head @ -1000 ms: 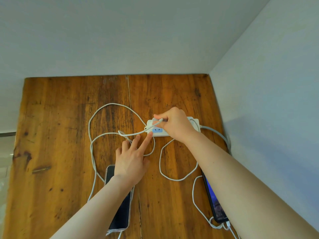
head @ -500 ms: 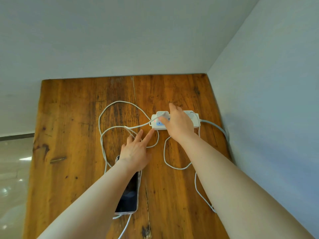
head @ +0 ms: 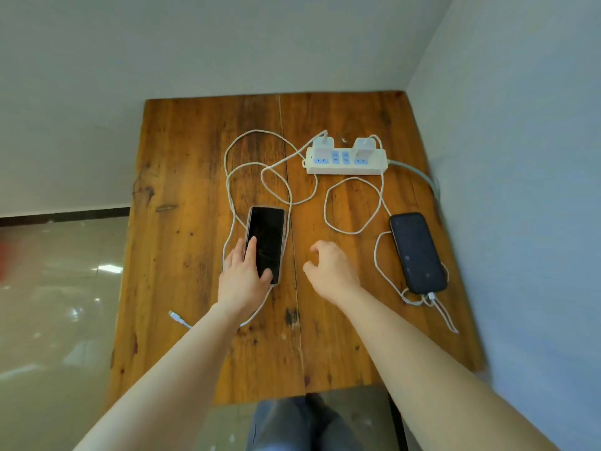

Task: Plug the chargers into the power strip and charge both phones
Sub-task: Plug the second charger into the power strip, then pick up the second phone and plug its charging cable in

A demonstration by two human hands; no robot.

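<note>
Loose plug [head: 175,317] at 7 o'clock on tabletop [head: 182,164]: small, light, stiff tip on limp cable; pinch at tip.
Left hand [head: 242,278] flat, fingers spread on left phone [head: 265,242], not gripping; glass slick, hold by edges.
Right hand [head: 331,268] half-curled, empty.
Right phone [head: 417,253] at 3 o'clock, cabled.
Strip [head: 346,160] at 1 o'clock, two chargers [head: 323,143] seated.

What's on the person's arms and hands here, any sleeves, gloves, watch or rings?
Nothing worn that shows. The left hand and the right hand are bare: no gloves, and no rings visible at this resolution. Both forearms are bare up to the frame edge, with no sleeve, watch, strap or marker in view.
</note>
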